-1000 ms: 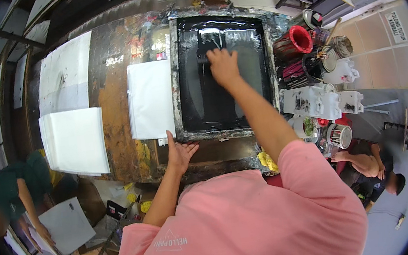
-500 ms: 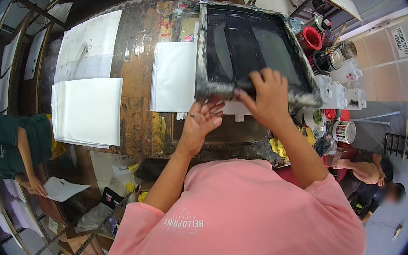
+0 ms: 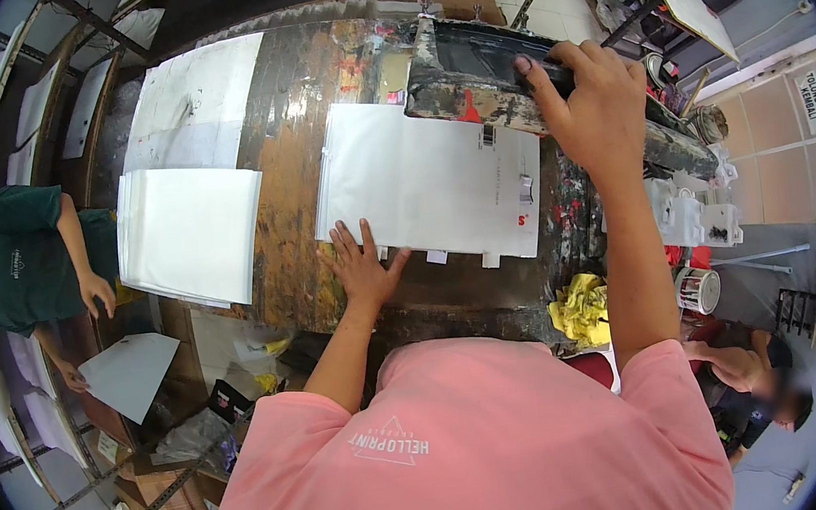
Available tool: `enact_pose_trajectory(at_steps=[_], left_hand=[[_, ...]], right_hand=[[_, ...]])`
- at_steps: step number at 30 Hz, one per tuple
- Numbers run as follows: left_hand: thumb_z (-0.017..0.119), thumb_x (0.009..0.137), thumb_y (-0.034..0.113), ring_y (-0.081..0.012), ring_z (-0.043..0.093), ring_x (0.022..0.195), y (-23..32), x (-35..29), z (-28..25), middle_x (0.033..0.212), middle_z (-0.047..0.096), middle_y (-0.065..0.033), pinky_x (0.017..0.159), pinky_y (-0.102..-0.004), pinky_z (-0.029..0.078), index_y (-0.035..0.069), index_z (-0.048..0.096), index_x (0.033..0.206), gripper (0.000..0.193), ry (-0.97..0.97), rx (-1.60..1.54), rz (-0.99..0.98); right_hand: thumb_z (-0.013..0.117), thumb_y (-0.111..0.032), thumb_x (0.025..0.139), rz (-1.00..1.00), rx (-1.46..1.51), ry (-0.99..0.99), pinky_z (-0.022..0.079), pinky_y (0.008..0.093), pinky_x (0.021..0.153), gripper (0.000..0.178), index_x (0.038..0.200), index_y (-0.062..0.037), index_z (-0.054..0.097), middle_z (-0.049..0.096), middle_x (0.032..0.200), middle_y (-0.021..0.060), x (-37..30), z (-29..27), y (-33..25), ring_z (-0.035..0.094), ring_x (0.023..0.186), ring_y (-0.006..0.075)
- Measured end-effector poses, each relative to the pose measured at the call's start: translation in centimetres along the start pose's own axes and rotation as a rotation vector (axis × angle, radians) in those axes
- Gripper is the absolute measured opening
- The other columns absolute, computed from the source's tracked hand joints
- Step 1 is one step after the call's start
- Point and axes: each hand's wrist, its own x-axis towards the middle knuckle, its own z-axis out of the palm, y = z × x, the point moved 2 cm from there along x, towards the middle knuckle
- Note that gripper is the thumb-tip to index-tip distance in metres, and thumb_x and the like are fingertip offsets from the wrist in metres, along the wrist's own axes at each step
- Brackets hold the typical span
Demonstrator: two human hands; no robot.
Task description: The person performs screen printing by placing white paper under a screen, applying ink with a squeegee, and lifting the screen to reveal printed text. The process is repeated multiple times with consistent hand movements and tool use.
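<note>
Left hand [image 3: 362, 270], fingers spread and palm down, rests on the near edge of a white printed sheet [image 3: 435, 186], gripping nothing. Right hand [image 3: 601, 107] is at the near rail of the ink-smeared screen frame [image 3: 502, 109], thumb and fingertips apart over its dark inner side; whether the grip is clamped on the rail cannot be told. That frame stands tilted, near side raised off the worn wooden tabletop [image 3: 287, 148]. The printed sheet lies flat, partly beneath the frame's near rail and reaching out toward the wearer, with small dark and red marks on its right part. Well to the left of the frame sits a stack of blank white sheets [image 3: 189, 230]; a crumpled yellow cloth [image 3: 582, 311] is on its near side, by the tabletop's edge. Further left of the frame, a co-worker in green [image 3: 20, 254] handles a pale sheet [image 3: 132, 372].

The step in hand looks like sheet handling under an opened screen. The next move would call for keeping the frame raised while the left hand pinches the sheet's edge without smudging the marks.
</note>
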Motion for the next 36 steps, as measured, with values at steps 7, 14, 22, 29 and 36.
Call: enact_pose_trajectory(at_steps=[7,14,22,29,36], left_hand=[[0.043,0.094,0.086,-0.0379,0.006,0.165,2.3,0.9,-2.7,0.175,0.023,-0.0215,0.121,-0.0749,-0.012,-0.006,0.023,0.166,0.119,-0.005,0.0,-0.014],[0.074,0.098,0.045,-0.0409,0.038,0.155,5.9,5.2,-11.7,0.155,0.054,-0.0264,0.127,-0.0685,0.001,-0.009,0.048,0.153,0.081,0.449,-0.265,0.162],[0.072,0.097,0.049,-0.0354,0.032,0.159,-8.4,4.0,-13.6,0.163,0.045,-0.0245,0.129,-0.0646,0.002,0.003,0.047,0.159,0.081,0.446,-0.124,-0.12],[0.071,0.099,0.043,-0.0383,0.032,0.157,-2.8,4.2,-7.1,0.164,0.041,-0.0222,0.127,-0.0689,0.014,0.017,0.055,0.155,0.063,0.524,-0.248,0.323],[0.052,0.109,0.042,-0.0413,0.02,0.162,12.9,2.3,2.8,0.172,0.032,-0.0173,0.128,-0.0687,0.006,0.014,0.049,0.159,0.058,0.089,-0.085,0.632]], right_hand=[[0.071,-0.058,0.092,-0.005,0.025,0.037,0.04,0.0449,0.08,0.052,0.092,-0.0067,0.078,0.07,0.082,0.009,2.0,0.0,0.8,0.067,0.083,0.0287],[0.066,-0.063,0.093,-0.021,0.03,0.069,0.038,0.0453,0.077,0.059,0.094,-0.0068,0.081,0.072,0.081,0.009,2.6,0.3,1.7,0.068,0.079,0.0289],[0.064,-0.065,0.094,-0.027,-0.009,0.009,0.038,0.0446,0.085,0.062,0.096,-0.005,0.08,0.071,0.09,0.0106,-1.5,0.9,0.8,0.066,0.085,0.0281],[0.065,-0.064,0.094,-0.022,-0.012,0.029,0.038,0.0436,0.085,0.06,0.093,-0.0056,0.08,0.07,0.087,0.0098,-1.5,0.9,0.7,0.065,0.084,0.0282],[0.064,-0.068,0.092,-0.042,0.026,0.032,0.04,0.0452,0.084,0.064,0.09,-0.0061,0.08,0.072,0.088,0.0116,1.3,0.5,1.4,0.068,0.086,0.0283]])
